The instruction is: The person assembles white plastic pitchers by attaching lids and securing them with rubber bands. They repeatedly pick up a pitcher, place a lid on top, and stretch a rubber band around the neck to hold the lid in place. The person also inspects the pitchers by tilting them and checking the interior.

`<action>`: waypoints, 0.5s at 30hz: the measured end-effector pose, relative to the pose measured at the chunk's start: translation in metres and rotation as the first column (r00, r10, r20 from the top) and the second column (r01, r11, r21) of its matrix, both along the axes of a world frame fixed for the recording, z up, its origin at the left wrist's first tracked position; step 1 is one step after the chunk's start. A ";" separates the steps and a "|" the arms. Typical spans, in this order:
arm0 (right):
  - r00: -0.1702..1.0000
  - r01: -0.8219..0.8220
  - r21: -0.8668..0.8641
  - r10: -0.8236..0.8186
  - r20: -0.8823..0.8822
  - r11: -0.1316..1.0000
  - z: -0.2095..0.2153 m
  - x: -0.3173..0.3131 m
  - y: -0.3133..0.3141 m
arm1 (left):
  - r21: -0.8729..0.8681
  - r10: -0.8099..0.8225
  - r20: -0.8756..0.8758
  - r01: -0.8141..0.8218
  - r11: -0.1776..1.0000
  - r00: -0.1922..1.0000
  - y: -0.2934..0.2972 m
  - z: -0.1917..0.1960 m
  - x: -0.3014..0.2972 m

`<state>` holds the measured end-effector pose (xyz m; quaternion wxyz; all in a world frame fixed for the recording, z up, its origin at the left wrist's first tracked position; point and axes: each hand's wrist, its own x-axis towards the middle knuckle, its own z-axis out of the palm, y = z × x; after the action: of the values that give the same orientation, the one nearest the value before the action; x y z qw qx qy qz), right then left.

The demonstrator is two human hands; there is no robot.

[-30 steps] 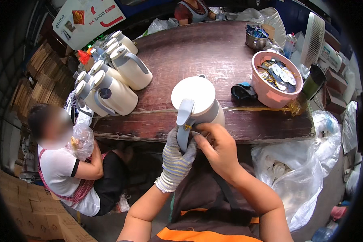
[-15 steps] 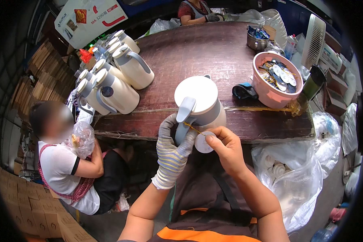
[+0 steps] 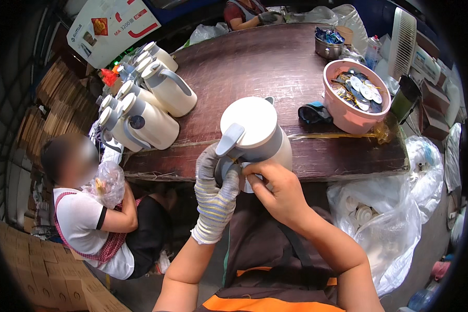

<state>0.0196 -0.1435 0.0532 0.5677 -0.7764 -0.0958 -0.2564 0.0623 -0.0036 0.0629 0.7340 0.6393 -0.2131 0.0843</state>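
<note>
A cream vacuum jug [image 3: 281, 151] with a white lid and grey handle stands at the table's near edge in front of me. My left hand [image 3: 215, 203], in a striped knitted glove, is wrapped round the jug's handle. My bare right hand [image 3: 276, 191] is closed in a pinch beside the handle, close to the left fingertips. A round white hang tag [image 3: 247, 186] shows only in part behind the right fingers. Its cord is mostly hidden between my hands.
Several similar jugs [image 3: 156, 122] stand at the table's left. On the right are a pink tub [image 3: 343, 120] of round tags, a dark blue cloth item [image 3: 315, 113] and a metal pot [image 3: 328, 50]. A seated person [image 3: 83, 208] is at left; another works across the table.
My right hand has moved left and up to the handle, carrying the tag, which was in full view before and is now mostly covered. My left hand keeps its hold.
</note>
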 end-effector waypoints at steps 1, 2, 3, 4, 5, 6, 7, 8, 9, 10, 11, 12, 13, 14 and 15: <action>1.000 -0.001 -0.016 0.001 0.013 1.000 -0.001 0.001 0.001 | 0.082 0.025 0.077 -0.031 0.996 0.997 0.003 -0.001 0.002; 0.999 0.024 -0.006 -0.024 -0.022 1.000 0.003 -0.001 0.002 | 0.162 0.042 0.156 -0.068 0.985 0.987 0.008 -0.003 0.005; 0.999 0.037 -0.023 -0.038 -0.035 0.999 0.003 -0.003 0.002 | 0.236 0.053 0.235 -0.110 0.965 0.971 0.010 -0.003 0.007; 0.998 0.047 -0.041 -0.049 -0.048 0.998 0.002 -0.005 0.001 | 0.234 0.036 0.274 -0.103 0.967 0.961 0.010 -0.002 0.008; 0.996 0.057 -0.060 -0.060 -0.061 0.997 0.000 -0.008 0.000 | 0.249 0.031 0.221 -0.088 0.965 0.975 0.010 0.002 0.007; 0.994 0.080 -0.041 -0.083 -0.071 0.996 -0.004 -0.011 -0.003 | 0.263 0.027 0.167 -0.071 0.962 0.986 0.011 0.006 0.006; 0.991 0.102 -0.024 -0.103 -0.080 0.995 -0.008 -0.015 -0.006 | 0.274 0.026 0.114 -0.056 0.960 0.993 0.012 0.008 0.005; 0.988 0.124 -0.007 -0.124 -0.089 0.992 -0.009 -0.019 -0.010 | 0.264 0.029 0.096 -0.053 0.963 0.995 0.013 0.008 0.005; 0.977 0.149 0.065 -0.136 -0.164 0.987 -0.008 -0.027 -0.014 | 0.255 0.031 0.078 -0.050 0.966 0.996 0.014 0.007 0.006; 0.976 0.176 0.113 -0.159 -0.148 0.978 -0.009 -0.033 -0.018 | 0.249 0.032 0.054 -0.044 0.968 0.998 0.015 0.006 0.005; 0.974 0.203 0.163 -0.182 -0.134 0.966 -0.011 -0.038 -0.023 | 0.240 0.028 0.034 -0.036 0.970 0.999 0.014 0.006 0.005; 0.974 0.211 0.223 -0.184 -0.134 0.952 -0.011 -0.041 -0.028 | 0.232 0.025 0.014 -0.028 0.972 1.000 0.013 0.009 0.006; 0.980 0.189 0.303 -0.162 -0.112 0.934 -0.009 -0.043 -0.030 | 0.223 0.018 -0.003 -0.017 0.975 1.000 0.011 0.013 0.006; 0.985 0.173 0.322 -0.153 -0.086 0.931 -0.005 -0.045 -0.031 | 0.235 0.022 -0.083 -0.002 0.972 0.996 0.011 0.017 0.004; 0.988 0.156 0.341 -0.144 -0.060 0.927 -0.002 -0.047 -0.031 | 0.230 0.050 -0.005 -0.048 0.972 0.999 0.008 0.015 0.003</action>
<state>-0.0279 -0.1744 0.0510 0.6751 -0.6744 0.0198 -0.2984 0.0650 0.0043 0.0781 0.6540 0.7254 -0.2015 0.0736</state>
